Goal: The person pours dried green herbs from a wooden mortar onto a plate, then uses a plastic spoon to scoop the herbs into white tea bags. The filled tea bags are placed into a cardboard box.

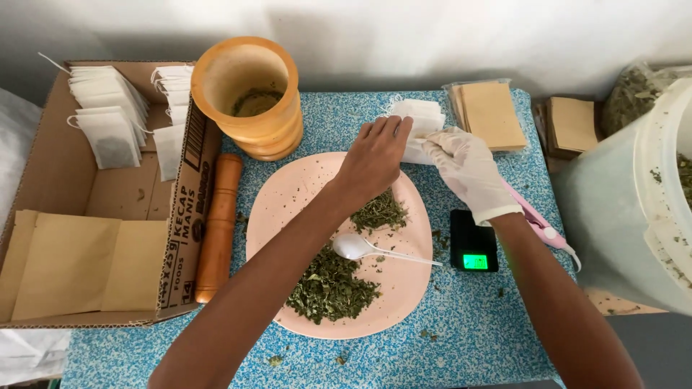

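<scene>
Head view, looking down on a pink plate [288, 209] at the middle of a blue speckled tabletop [468, 324]. Just past the plate's far rim, a stack of white filter bags [425, 119], with both hands on it. Bare left hand [373, 155] reaching across the plate, fingers narrow, pinching the near edge of the stack. White-gloved right hand [468, 171] beside it, fingertips closed on the same stack from the right. On the plate, two heaps of crushed dried green leaves [330, 287], one near the front rim and a smaller one toward the middle, and a white plastic spoon [357, 247] lying between them, handle pointing right. Right of the plate, a small black digital scale [472, 241] with a lit green display, then a pink tool [540, 220] partly hidden under the right forearm. Behind the plate to the left, a wooden mortar [249, 108]; along the left rim, a wooden pestle [216, 227]. Further left, a cardboard box [65, 187] holding filled tea bags and flat brown pouches. Behind the plate to the right, a stack of brown paper pouches [492, 114]. Far right of the plate, a large translucent plastic tub [627, 202].
</scene>
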